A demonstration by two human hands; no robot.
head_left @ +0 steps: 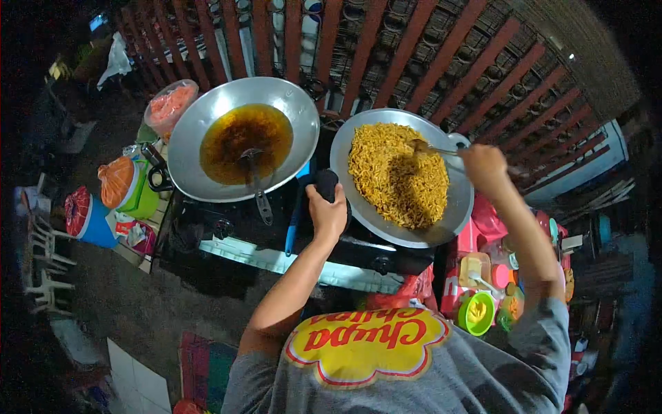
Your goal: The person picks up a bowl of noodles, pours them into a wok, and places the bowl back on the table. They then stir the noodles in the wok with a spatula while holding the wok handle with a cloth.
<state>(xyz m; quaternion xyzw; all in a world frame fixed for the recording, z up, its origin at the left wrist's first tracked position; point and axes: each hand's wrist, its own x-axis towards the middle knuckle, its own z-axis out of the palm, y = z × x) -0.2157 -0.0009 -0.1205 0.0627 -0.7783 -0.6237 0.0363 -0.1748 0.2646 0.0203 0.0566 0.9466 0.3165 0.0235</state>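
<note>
My left hand (327,210) is closed round a dark cloth-like pad (326,185) at the left edge of the right wok (386,234). Yellow-brown noodles (396,196) fill much of that wok. Over its upper right rim, my right hand (485,168) grips the handle of a metal utensil (441,150), whose far end is in the noodles. To the left, a second wok (186,148) holds dark amber oil (231,134), with a slotted spatula (256,183) resting in it and its handle over the near rim.
Both woks sit on a black stove (183,231). A slatted wooden railing (372,48) runs behind. At left are a tub of orange pieces (169,114) and a green container (145,200). A green bowl (476,312) and small containers stand at right.
</note>
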